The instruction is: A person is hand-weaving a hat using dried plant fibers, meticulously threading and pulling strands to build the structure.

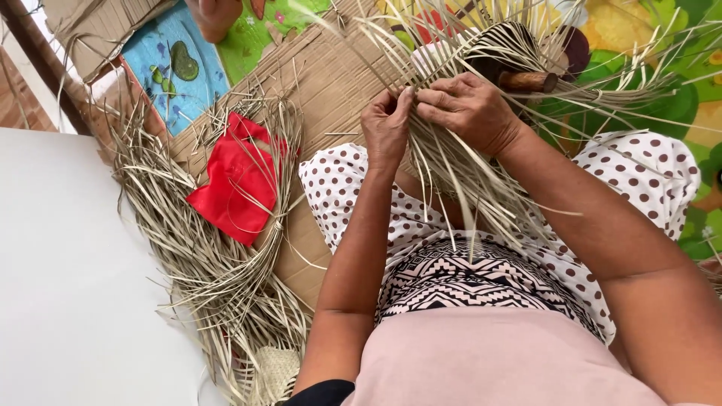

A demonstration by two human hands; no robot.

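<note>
In the person's lap, a bundle of dry straw strips (pixel 459 180) fanned out over a spotted cloth (pixel 639 177), its loose ends falling toward the body and its far ends spreading up across the floor. Both hands met at the top of the bundle. The left hand (pixel 386 129) had its fingers pressed together, pinching a few strips near the point where they crossed. The right hand (pixel 468 109) lay just beside it, fingers curled and pinching neighbouring strips, thumb toward the left hand. Held so close, the two hands seemed to keep the crossing tight while the strips were worked over one another.

Just beyond the right hand lay a wooden handle (pixel 528 81), partly buried under strips, near a darker striped woven piece (pixel 511 41). Under all this sat a sheet of cardboard (pixel 323 83) on a bright play mat (pixel 647 45).

To the left, well apart from the hands, a big heap of straw (pixel 210 271) curved round a red cloth (pixel 229 184), probably kept within reach as stock. No basket or box showed clearly; a pale woven bit (pixel 277 368) peeked out at the bottom of the heap. A white surface (pixel 68 286) filled the left side.
</note>
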